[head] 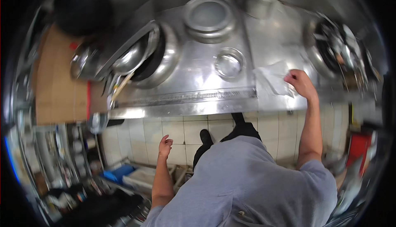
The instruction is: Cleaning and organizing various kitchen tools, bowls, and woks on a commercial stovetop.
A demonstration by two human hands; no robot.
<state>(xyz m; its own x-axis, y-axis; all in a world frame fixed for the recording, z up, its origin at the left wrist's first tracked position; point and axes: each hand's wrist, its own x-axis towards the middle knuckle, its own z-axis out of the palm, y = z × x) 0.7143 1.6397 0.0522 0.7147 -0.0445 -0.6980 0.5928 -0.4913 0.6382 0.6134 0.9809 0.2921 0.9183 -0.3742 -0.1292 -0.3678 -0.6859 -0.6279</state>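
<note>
My right hand (299,82) is closed on the edge of a thin white cloth (270,77), which lies crumpled on the stainless steel counter (198,72). Over the tiled floor, in front of the counter, hangs my left hand (165,147); it holds nothing and its fingers are loosely bent and apart. To the left of the cloth sits a small round metal bowl (229,65). Behind that bowl stands a larger round metal pot (210,18) with a wide rim. Motion blurs some detail.
Left on the counter, a wok burner (170,56) carries a metal ladle or pan (131,58) beside a wooden handle (123,86). A cardboard sheet (63,81) lies farther left. At the right, a round vessel (318,56) holds metal utensils. A pale cylindrical container (259,1) stands behind.
</note>
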